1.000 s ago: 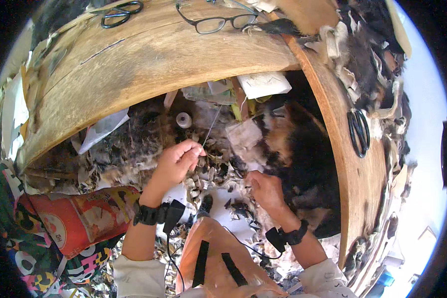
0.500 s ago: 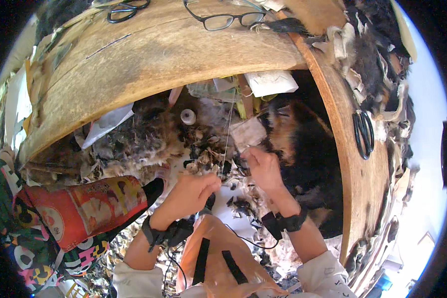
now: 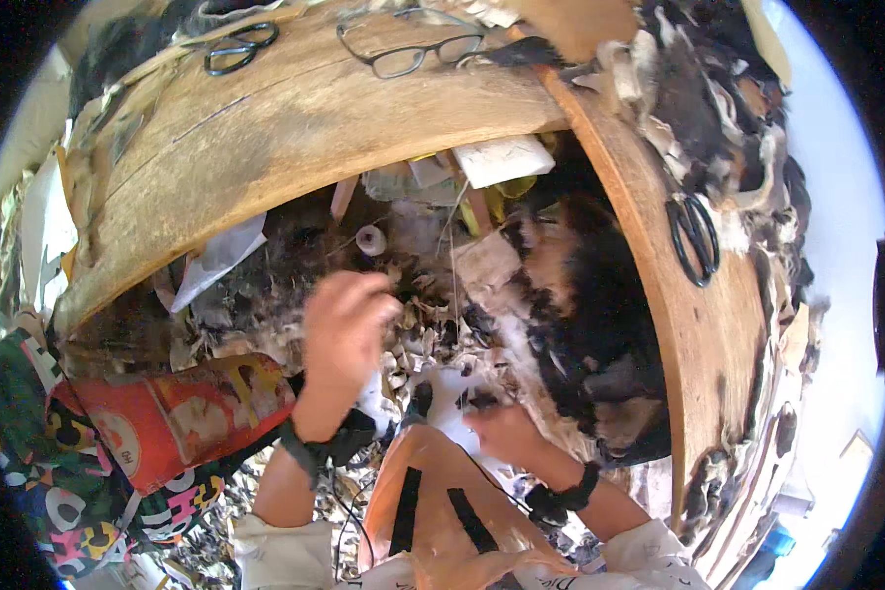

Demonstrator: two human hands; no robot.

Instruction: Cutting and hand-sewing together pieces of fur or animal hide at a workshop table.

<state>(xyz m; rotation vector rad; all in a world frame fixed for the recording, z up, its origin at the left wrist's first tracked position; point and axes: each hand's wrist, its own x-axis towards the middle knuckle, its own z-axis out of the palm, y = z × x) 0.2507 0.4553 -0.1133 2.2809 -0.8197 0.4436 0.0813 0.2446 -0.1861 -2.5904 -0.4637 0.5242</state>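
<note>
My left hand [image 3: 344, 339] is raised over the fur scraps below the bench edge, its bent fingers smeared by motion; whether it holds anything cannot be made out. Lower and closer to my body, my right hand [image 3: 506, 435] has its fingers drawn together, and what is in them is hidden. A pale thread [image 3: 453, 265] hangs down between the two hands, its lower end lost among the scraps above my right hand. Beyond my left hand a white thread spool [image 3: 371, 240] lies on the fur. Dark and tan fur pieces [image 3: 610, 334] fill the right side.
The curved wooden bench [image 3: 315, 118] bears eyeglasses [image 3: 403, 61] and black-handled scissors [image 3: 238, 49]. Another black-handled pair of scissors [image 3: 693, 241] rests on its right arm, beside fur strips [image 3: 728, 128]. A red bag [image 3: 177, 418] stands at left. An orange apron [image 3: 442, 492] covers my lap.
My left hand has risen away from me and slightly left. My right hand has dropped toward my lap. The view has shifted a little, and the thread now hangs straighter.
</note>
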